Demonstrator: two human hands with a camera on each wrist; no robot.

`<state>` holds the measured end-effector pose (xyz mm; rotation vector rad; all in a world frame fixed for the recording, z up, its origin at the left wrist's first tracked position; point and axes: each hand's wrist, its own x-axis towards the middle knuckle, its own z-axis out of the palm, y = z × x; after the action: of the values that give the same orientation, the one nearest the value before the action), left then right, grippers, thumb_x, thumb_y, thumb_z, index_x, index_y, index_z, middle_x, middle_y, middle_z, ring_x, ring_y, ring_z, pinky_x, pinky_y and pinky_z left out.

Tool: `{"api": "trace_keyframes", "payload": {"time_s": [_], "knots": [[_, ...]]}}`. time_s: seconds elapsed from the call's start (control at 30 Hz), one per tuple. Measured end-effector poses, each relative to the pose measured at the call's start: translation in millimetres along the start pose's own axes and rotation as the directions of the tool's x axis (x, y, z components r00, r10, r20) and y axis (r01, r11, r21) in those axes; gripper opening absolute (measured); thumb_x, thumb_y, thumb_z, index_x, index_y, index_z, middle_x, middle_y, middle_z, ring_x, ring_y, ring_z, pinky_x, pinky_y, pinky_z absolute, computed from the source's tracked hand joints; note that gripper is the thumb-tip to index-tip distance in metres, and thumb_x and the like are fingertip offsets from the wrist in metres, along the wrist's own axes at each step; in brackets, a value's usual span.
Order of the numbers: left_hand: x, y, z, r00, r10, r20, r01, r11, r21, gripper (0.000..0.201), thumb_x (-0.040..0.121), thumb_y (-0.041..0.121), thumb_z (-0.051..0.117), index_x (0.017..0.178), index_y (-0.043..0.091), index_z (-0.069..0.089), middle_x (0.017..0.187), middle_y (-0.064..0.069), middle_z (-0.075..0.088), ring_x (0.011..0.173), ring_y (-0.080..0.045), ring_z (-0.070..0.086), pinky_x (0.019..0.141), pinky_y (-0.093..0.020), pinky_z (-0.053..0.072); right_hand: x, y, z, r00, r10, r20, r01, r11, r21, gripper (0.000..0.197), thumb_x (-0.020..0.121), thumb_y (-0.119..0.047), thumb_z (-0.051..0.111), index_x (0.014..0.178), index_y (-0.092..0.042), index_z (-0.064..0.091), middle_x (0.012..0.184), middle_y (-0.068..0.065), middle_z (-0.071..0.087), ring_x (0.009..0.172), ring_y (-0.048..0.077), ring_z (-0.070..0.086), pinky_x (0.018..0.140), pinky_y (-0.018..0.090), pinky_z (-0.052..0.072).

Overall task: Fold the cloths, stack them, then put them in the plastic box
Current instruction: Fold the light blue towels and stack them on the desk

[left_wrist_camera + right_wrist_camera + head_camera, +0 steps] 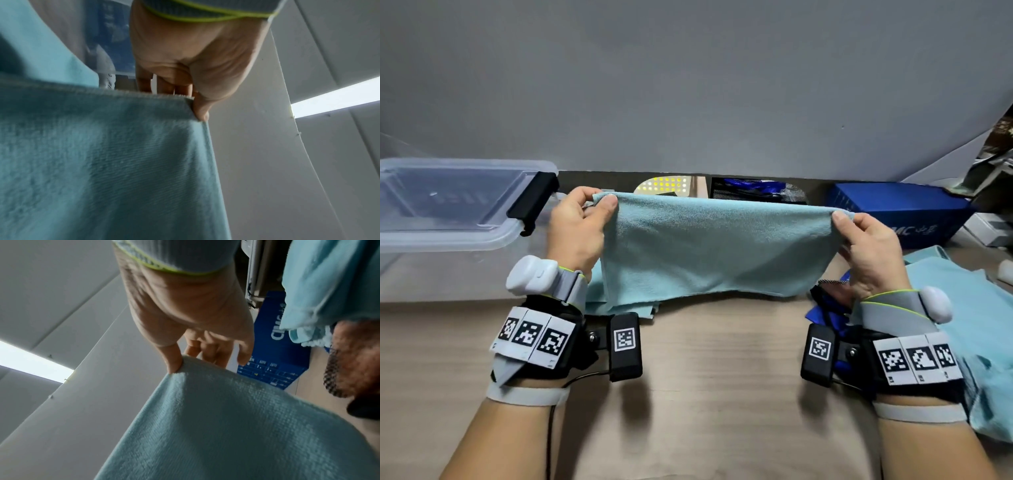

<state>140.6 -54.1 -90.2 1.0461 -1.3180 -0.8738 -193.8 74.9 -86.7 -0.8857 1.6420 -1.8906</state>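
Observation:
A light blue cloth (715, 246) hangs doubled over in the air above the table, stretched between both hands. My left hand (582, 222) pinches its top left corner between thumb and fingers, and the left wrist view shows the thumb on the cloth (102, 162) edge. My right hand (866, 246) pinches the top right corner, with the thumb pressed on the cloth (226, 426) in the right wrist view. More light blue cloth (619, 305) lies on the table under the held one. The clear plastic box (448, 205) stands at the left.
A pile of light blue cloths (983, 342) lies at the right. A dark blue carton (900, 209) stands at the back right and a black mesh basket (756, 192) at the back centre. A blue item (825, 308) sits under my right wrist. Bare wooden table (715, 394) spreads in front.

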Motion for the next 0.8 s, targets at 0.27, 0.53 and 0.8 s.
{"api": "trace_keyframes", "payload": {"time_s": [0.27,0.53,0.8], "knots": [[-1.0,-1.9,2.0,0.999,0.030,-0.045,-0.025,0.994,0.103,0.013,0.087,0.037,0.061,0.079,0.028,0.058,0.068,0.006,0.053,0.064,-0.013,0.048,0.066,-0.033,0.044,0.9,1.7,8.9,0.999,-0.002,-0.041,0.005,0.999,0.053,0.020,0.095,-0.030,0.060,0.083,-0.014,0.064,0.083,0.010,0.062,0.077,0.020,0.054,0.071,0.039,0.047],[-1.8,-31.2,8.7,0.941,-0.338,-0.015,0.338,0.938,0.073,0.020,0.073,0.037,0.075,0.068,0.019,0.068,0.077,-0.004,0.069,0.075,-0.020,0.059,0.082,-0.041,0.053,2.5,22.9,8.2,0.965,0.261,-0.016,-0.259,0.962,0.082,0.019,0.091,-0.017,0.066,0.076,-0.007,0.066,0.063,-0.001,0.071,0.061,0.014,0.065,0.068,0.029,0.053],[-38.5,21.6,50.9,0.900,-0.319,0.296,0.379,0.909,-0.173,0.020,0.089,0.021,0.067,0.071,0.018,0.057,0.069,-0.003,0.053,0.055,-0.016,0.048,0.048,-0.018,0.041,-26.3,-2.4,50.0,0.985,0.157,0.070,-0.168,0.968,0.188,0.017,0.091,-0.012,0.064,0.075,-0.009,0.064,0.069,0.004,0.062,0.066,0.012,0.056,0.063,0.023,0.048]]}}
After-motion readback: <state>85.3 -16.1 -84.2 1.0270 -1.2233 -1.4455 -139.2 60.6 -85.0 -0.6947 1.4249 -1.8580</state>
